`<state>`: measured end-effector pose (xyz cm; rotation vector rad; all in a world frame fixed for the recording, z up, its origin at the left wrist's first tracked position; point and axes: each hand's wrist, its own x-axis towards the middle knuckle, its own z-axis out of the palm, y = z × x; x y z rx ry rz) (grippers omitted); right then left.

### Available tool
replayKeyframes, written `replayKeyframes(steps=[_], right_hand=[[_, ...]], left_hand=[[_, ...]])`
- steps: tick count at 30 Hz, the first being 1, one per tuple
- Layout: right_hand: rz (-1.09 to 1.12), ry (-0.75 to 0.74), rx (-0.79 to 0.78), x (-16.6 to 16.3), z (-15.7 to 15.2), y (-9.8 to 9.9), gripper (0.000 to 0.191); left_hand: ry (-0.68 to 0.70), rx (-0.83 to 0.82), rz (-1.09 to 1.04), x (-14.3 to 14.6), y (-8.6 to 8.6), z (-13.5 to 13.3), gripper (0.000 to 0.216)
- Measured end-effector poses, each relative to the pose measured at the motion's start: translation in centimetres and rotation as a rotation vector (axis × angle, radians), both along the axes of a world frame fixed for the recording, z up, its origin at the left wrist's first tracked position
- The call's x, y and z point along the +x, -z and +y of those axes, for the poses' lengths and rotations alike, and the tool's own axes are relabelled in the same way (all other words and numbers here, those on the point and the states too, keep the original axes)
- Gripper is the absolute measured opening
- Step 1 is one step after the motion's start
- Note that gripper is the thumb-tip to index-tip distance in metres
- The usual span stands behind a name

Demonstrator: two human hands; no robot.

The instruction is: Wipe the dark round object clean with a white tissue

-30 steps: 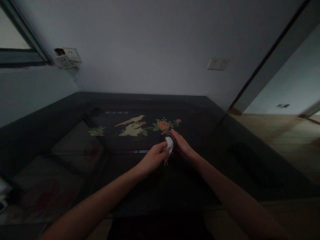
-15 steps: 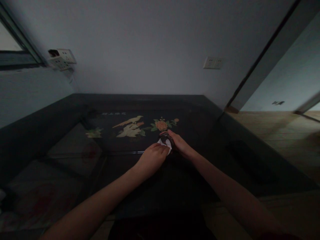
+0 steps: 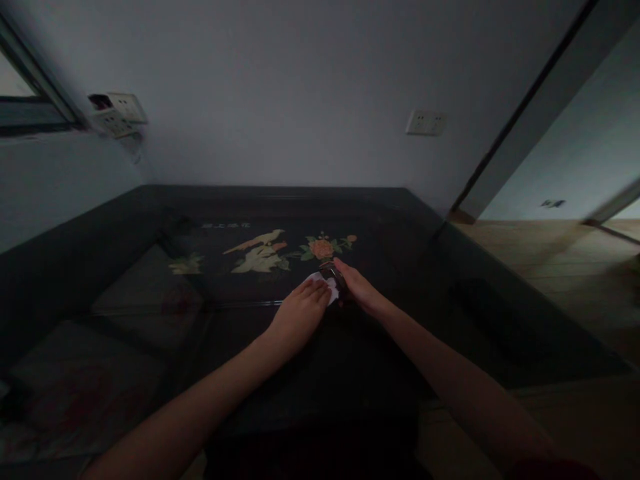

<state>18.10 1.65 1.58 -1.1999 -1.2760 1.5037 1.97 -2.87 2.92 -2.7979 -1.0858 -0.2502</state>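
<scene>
Two bare hands are working together above one dark table. The left hand is holding one white cloth, its fingers lying nearly straight and close together over it; the thumb is hiding from view. The right hand is holding one small, dark, glossy object from its right side, and the cloth is lying against that object's near left side. Both things are sitting between the hands, near the middle of the table; the dimness is hiding just what the object is.

Beyond the hands, the tabletop is showing one long-tailed bird and one large orange flower. On the wall, one double socket plate is standing out at right.

Compared with half a second ago, the left hand is flattening out, where its fingers were curling into the cloth. The cloth is now sitting more under those fingers, and the object's round opening is facing the camera less directly. The right hand is keeping nearly the same place.
</scene>
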Motion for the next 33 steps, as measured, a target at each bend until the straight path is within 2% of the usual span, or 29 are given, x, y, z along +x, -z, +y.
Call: replayKeyframes(steps=[3, 6, 8, 12, 15, 18, 24, 27, 30, 33], right_hand=[[-0.009, -0.022, 0.030, -0.2, -0.2, -0.2, 0.047], [0.012, -0.050, 0.094, -0.3, -0.2, -0.1, 0.048], [0.028, -0.051, 0.136, -0.4, -0.1, 0.2, 0.049], [0.028, -0.011, 0.220, -0.4, 0.1, 0.5, 0.050], [0.019, 0.010, 0.251, -0.5, 0.2, 0.4, 0.050], [0.023, 0.010, 0.251, -0.4, 0.0, 0.1, 0.049], [0.077, -0.009, 0.183, -0.4, -0.1, -0.2, 0.048], [0.103, -0.008, 0.102, -0.3, 0.1, 0.0, 0.048], [0.130, 0.016, 0.017, -0.1, 0.3, 0.1, 0.047], [0.153, 0.045, -0.024, 0.2, 0.6, 0.1, 0.046]], left_hand=[[-0.047, -0.165, -0.099, 0.3, -0.7, -0.7, 0.038], [-0.189, -0.411, -0.258, 0.6, -1.1, -1.0, 0.029], [-0.241, -0.639, -0.506, 0.8, -1.2, -0.8, 0.023], [-0.207, -1.149, -1.193, 1.1, -1.6, -0.1, 0.023], [-0.205, -1.314, -1.427, 1.1, -1.8, 0.0, 0.029], [-0.190, -1.196, -1.296, 1.0, -1.8, -0.1, 0.026], [-0.196, -0.479, -0.486, 0.5, -1.4, -0.4, 0.021], [-0.077, -0.197, -0.186, 0.2, -1.6, -0.3, 0.024], [-0.018, -0.021, -0.086, 0.2, -1.7, -0.1, 0.025], [-0.064, 0.110, -0.089, 0.1, -1.4, -0.1, 0.030]])
